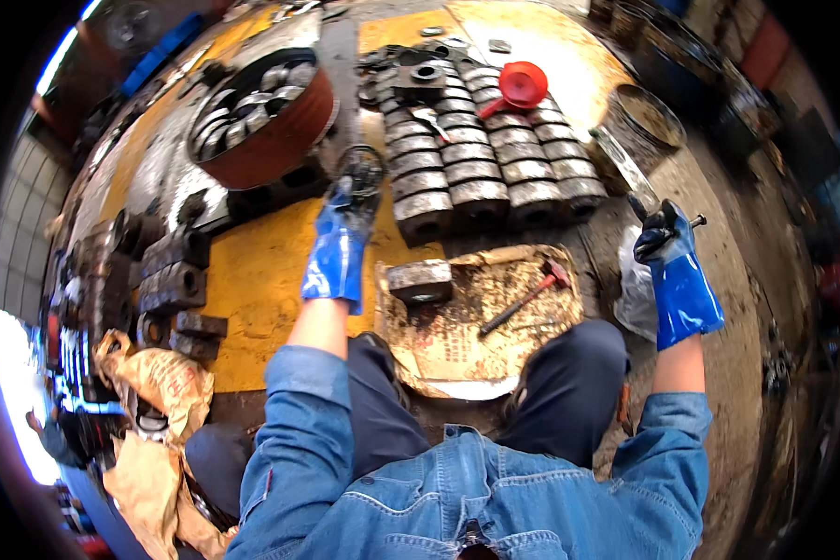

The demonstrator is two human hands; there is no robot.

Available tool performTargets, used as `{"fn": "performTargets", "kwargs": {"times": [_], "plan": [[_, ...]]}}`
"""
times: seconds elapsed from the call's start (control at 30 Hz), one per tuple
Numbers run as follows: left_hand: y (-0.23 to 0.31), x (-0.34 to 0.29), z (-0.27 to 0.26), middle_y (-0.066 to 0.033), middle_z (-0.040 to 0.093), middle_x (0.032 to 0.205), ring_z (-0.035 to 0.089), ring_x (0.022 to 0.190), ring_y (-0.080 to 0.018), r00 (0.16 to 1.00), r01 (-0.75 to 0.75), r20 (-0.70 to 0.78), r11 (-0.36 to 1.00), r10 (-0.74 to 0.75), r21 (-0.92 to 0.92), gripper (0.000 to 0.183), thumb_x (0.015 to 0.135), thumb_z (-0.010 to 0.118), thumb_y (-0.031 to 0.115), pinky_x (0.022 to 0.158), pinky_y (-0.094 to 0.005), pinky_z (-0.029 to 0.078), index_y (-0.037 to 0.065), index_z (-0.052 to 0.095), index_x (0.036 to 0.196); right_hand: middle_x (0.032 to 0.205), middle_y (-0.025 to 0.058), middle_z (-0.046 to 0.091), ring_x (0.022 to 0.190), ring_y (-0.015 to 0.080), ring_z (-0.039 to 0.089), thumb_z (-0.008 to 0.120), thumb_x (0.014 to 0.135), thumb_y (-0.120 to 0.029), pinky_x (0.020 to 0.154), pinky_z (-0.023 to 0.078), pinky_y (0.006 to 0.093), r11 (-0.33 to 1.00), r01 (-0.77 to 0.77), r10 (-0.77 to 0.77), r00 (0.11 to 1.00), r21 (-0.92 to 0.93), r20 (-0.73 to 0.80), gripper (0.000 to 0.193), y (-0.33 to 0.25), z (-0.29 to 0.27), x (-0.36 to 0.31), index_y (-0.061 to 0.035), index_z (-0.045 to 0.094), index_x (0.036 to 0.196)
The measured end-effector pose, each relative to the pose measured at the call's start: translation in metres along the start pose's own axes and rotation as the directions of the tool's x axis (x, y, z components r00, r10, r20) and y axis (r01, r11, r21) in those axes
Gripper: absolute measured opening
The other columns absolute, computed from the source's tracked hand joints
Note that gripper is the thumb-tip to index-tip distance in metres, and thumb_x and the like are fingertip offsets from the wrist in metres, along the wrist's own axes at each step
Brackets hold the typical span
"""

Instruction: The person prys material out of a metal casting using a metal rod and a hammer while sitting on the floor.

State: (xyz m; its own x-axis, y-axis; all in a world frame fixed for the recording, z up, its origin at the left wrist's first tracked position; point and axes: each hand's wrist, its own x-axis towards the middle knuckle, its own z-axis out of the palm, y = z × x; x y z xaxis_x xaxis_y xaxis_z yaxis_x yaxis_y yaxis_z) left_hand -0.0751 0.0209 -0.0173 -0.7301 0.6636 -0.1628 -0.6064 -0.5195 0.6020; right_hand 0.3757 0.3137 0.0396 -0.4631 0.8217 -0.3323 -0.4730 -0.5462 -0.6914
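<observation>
The right hand (665, 250), in a blue glove with blackened fingers, is closed around a bolt (699, 221), whose head juts out on the right side of the fist. The left hand (343, 224), gloved alike, reaches forward to a dark round part (362, 163) — its grimy fingers blend with that part, so I cannot tell how far they are open or whether they grip it. Just right of the left hand stand the rows of metal blocks (495, 166); the red-brown tub (273, 147) rises close on its left. Between the knees and those rows lies the tray (389, 359), its raised rim bounding a block (420, 280) and a hammer (521, 306). The yellow board (257, 313) gives a broad flat stretch left of the tray. A clear plastic bag (635, 294) lies beside the right glove — past it, to the right, the floor (733, 327) offers the wider room.
</observation>
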Motion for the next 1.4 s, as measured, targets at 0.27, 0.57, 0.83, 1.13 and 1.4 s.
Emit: {"fn": "performTargets", "kwargs": {"times": [0.27, 0.57, 0.83, 1.13, 1.4], "plan": [[0.009, -0.01, 0.001, -0.016, 0.066, 0.118, 0.065, 0.108, -0.0273, 0.985, -0.023, 0.17, 0.981, -0.01, 0.194, 0.034, 0.094, 0.063, 0.013, 0.095, -0.0397, 0.054, 0.001, 0.06, 0.127, 0.078, 0.0093, 0.071, 0.058, 0.0212, 0.063, 0.056, 0.095, -0.036, 0.057, 0.049, 0.038, 0.557, -0.247, -0.505, 0.658, -0.793, -0.559, 0.036, 0.022, -0.228, -0.047, -0.0023, 0.068, 0.098], [0.014, 0.001, -0.02, -0.0114, 0.067, 0.121, 0.066, 0.107, -0.0208, 0.997, -0.066, 0.06, 0.895, 0.044, 0.442, 0.036, 0.092, 0.066, 0.009, 0.088, -0.0347, 0.057, 0.002, 0.061, 0.127, 0.119, 0.0132, 0.064, 0.109, 0.0371, 0.063, 0.043, 0.098, -0.019, 0.082, 0.054, 0.0542, -0.498, -0.659, -0.477, 0.751, -0.564, -0.457, 0.03, 0.084, -0.249, -0.09, -0.0089, 0.055, 0.123], [0.01, -0.012, -0.015, -0.011, 0.067, 0.12, 0.066, 0.107, -0.0201, 0.996, -0.088, 0.056, 0.872, 0.069, 0.482, 0.036, 0.092, 0.067, 0.01, 0.086, -0.0336, 0.057, 0.003, 0.061, 0.127, 0.133, 0.0153, 0.057, 0.121, 0.0372, 0.057, 0.047, 0.095, -0.014, 0.096, 0.049, 0.0523, -0.502, -0.62, -0.366, 0.784, -0.603, -0.501, 0.035, 0.055, -0.207, -0.116, -0.0125, 0.053, 0.13], [0.013, -0.023, -0.009, -0.0106, 0.068, 0.12, 0.066, 0.107, -0.0193, 0.994, -0.109, 0.066, 0.851, 0.088, 0.513, 0.036, 0.092, 0.067, 0.01, 0.084, -0.0323, 0.057, 0.003, 0.061, 0.127, 0.106, 0.0165, 0.07, 0.094, 0.025, 0.067, 0.065, 0.088, -0.021, 0.078, 0.051, 0.0395, 0.371, -0.196, -0.576, 0.718, -0.908, -0.391, 0.029, 0.053, -0.273, -0.099, -0.011, 0.069, 0.115], [0.016, -0.03, -0.007, -0.0102, 0.068, 0.119, 0.066, 0.107, -0.0186, 0.996, -0.084, 0.03, 0.826, 0.081, 0.558, 0.036, 0.092, 0.067, 0.011, 0.082, -0.0311, 0.056, 0.003, 0.062, 0.127, 0.09, 0.0046, 0.063, 0.068, 0.0173, 0.055, 0.054, 0.088, 0.001, 0.062, 0.049, 0.0338, 0.902, 0.189, -0.418, 0.6, -0.388, -0.681, 0.031, 0.1, -0.325, -0.091, -0.0069, 0.061, 0.117]]}}
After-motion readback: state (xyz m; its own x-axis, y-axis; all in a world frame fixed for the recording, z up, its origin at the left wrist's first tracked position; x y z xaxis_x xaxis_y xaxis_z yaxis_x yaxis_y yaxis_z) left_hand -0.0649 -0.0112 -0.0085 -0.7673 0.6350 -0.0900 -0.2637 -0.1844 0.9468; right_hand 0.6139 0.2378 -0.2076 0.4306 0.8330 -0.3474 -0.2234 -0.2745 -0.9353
